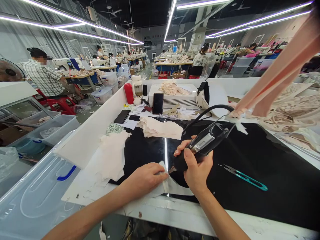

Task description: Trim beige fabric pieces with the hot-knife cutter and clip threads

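Observation:
My right hand [197, 166] is wrapped round a black handheld electric tool [205, 140] with a silver plate and a cable at its far end. Its lower tip points toward pale fabric [176, 186] near the table's front edge. My left hand [146, 178] presses on that fabric, fingers together at its edge, just left of the tool. Beyond lies a stack of cream fabric pieces [161, 128] on the black surface [237, 180]; another pale stack [112, 155] is to the left. Teal-handled snips [250, 178] lie at the right.
A dark phone [121, 116] lies flat, and another [158, 103] stands against a white box [175, 95]. A red bottle [128, 93] is at the back left. Peach fabric strips [277, 76] hang at the right. A clear bin [42, 186] sits left; people sit at sewing tables beyond.

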A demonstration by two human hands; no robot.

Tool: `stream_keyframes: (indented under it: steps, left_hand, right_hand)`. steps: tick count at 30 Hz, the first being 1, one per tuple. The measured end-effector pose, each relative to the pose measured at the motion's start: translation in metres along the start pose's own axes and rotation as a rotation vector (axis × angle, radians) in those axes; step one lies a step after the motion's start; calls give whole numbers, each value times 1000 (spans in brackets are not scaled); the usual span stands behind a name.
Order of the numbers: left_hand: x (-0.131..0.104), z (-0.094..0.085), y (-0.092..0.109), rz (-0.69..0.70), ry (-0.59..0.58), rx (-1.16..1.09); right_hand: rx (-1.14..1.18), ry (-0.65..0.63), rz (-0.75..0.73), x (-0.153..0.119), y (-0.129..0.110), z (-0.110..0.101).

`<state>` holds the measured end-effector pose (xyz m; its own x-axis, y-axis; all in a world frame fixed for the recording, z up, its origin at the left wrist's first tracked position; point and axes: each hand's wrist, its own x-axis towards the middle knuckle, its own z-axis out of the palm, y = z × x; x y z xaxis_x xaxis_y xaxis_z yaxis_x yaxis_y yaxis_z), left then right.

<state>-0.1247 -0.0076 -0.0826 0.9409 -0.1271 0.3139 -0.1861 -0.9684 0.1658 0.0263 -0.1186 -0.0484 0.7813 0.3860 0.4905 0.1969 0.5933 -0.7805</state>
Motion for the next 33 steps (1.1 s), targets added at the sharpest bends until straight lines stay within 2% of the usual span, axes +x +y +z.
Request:
stream_keyframes:
  steps: [13,19,33]
  left_hand:
    - [-5,1,-1,19,-8,25]
    - [-7,1,-2,23,-15,30]
    - [-5,-2,-2,31,-16,24]
  right_hand:
    - [-31,-18,-1,-2,-2,-1]
    - [-9,30,16,-4,-10,-6]
    - [-23,6,24,-7,-14,-10]
